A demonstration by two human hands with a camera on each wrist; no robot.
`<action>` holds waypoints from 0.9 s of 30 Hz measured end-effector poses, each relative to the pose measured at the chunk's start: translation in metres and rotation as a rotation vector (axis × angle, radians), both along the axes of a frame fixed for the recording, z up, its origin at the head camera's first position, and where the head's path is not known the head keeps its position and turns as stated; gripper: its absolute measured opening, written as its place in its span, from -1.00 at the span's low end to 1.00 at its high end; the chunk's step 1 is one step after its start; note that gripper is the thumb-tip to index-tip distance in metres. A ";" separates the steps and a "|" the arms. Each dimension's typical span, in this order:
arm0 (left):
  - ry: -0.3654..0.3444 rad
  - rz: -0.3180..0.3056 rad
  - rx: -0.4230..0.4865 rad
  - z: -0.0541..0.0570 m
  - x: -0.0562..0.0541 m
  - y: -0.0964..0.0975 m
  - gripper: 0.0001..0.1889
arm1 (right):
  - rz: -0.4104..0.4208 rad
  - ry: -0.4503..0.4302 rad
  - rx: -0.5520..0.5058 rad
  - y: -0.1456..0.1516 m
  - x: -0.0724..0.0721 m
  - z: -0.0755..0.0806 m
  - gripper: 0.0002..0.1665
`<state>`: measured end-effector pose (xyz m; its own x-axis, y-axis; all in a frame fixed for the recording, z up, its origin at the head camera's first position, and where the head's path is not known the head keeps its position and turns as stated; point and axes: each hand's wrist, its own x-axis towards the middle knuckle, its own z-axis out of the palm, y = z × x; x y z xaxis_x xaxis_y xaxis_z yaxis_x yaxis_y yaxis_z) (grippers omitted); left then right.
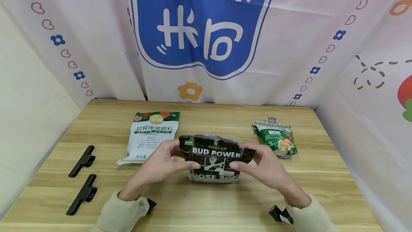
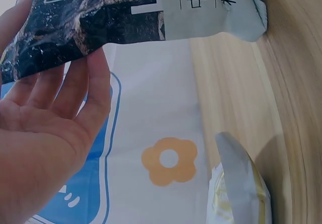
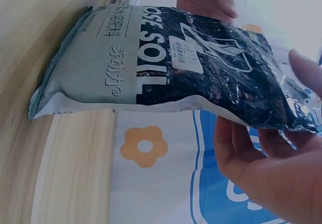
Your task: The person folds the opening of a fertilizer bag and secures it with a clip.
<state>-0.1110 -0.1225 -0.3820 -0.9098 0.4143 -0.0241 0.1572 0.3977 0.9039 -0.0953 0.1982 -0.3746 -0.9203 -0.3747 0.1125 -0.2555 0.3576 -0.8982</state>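
Note:
A black and grey soil bag (image 1: 214, 158), lettered BUD POWER, stands on the table with its printed face toward me. My left hand (image 1: 162, 164) grips its left side, the thumb on the front and the fingers behind. On the opposite side my right hand (image 1: 265, 165) holds the bag the same way. In the left wrist view the left hand's fingers (image 2: 75, 88) reach under the bag's dark part. The right wrist view shows a white barcode label on the bag (image 3: 166, 58), and its grey bottom end against the wood.
Behind my left hand lies a white and green fertilizer bag (image 1: 154, 139). Two black sealing clips (image 1: 84, 161) lie at the left. A small green pouch (image 1: 276, 140), with a clip (image 1: 271, 124) across its top, is at the back right. Printed cloth (image 1: 289, 20) hangs behind the table (image 1: 206, 208).

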 end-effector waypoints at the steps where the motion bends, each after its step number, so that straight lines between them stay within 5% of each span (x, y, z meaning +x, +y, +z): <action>1: 0.006 0.005 0.009 0.000 0.000 0.001 -0.61 | -0.006 0.003 -0.002 -0.002 0.000 0.000 -0.67; 4: 0.020 -0.002 0.066 0.000 -0.002 0.006 -0.66 | 0.000 0.026 -0.011 -0.005 -0.002 0.000 -0.91; 10: -0.013 -0.003 0.121 0.001 -0.005 0.015 -0.82 | -0.029 0.042 0.009 -0.006 -0.006 -0.002 -0.85; 18: -0.111 0.074 0.111 0.006 -0.005 0.019 -0.73 | -0.025 0.069 0.012 -0.009 -0.007 -0.002 -0.62; 27: -0.140 0.148 0.035 0.013 -0.004 0.020 -0.64 | -0.059 0.060 0.064 -0.009 -0.008 0.003 -0.80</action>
<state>-0.1152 -0.1025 -0.3691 -0.9496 0.2790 -0.1429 -0.0293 0.3751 0.9265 -0.1036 0.1892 -0.3712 -0.9332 -0.3288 0.1453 -0.2849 0.4299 -0.8567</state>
